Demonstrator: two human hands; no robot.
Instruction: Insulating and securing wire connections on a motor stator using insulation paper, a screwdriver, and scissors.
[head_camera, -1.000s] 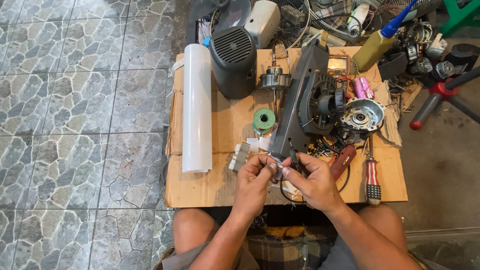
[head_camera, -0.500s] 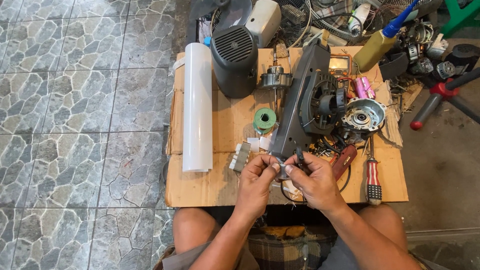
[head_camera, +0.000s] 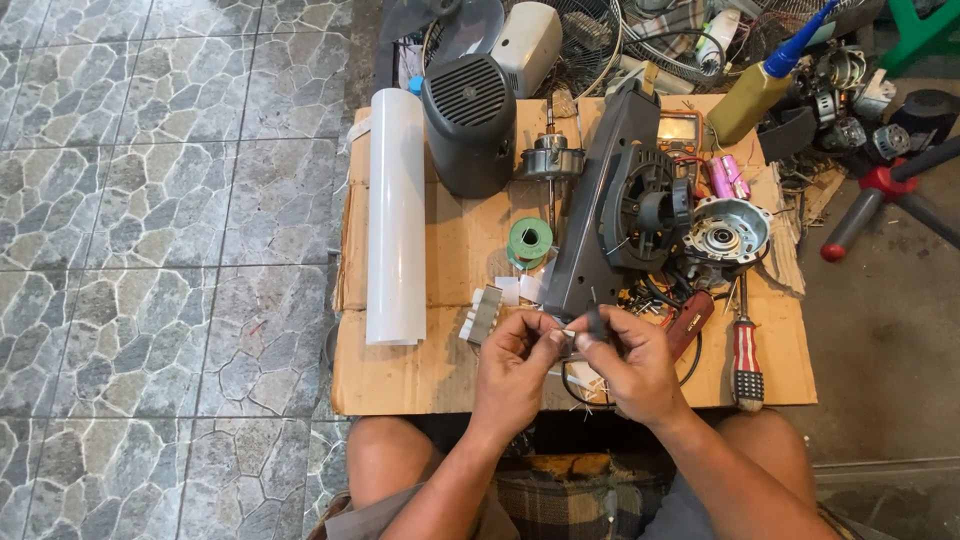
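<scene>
A small multimeter with an orange rim and grey screen (head_camera: 679, 129) lies at the cardboard's (head_camera: 400, 385) far edge.

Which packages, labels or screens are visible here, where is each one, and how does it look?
Multimeter: far side of the cardboard, behind the dark fan housing; orange case, small grey screen.
Bottle: far right corner, lying tilted; olive-yellow body, blue nozzle.
Pink pack: right of the multimeter; small pink cylinders.
Cardboard sheet: flattened brown box serving as work surface.

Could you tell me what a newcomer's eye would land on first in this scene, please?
Probably the long white tube lying along the left side of the cardboard sheet. Next, the dark grey fan housing at centre, and below it the left hand and right hand pinching a small dark part.
</scene>
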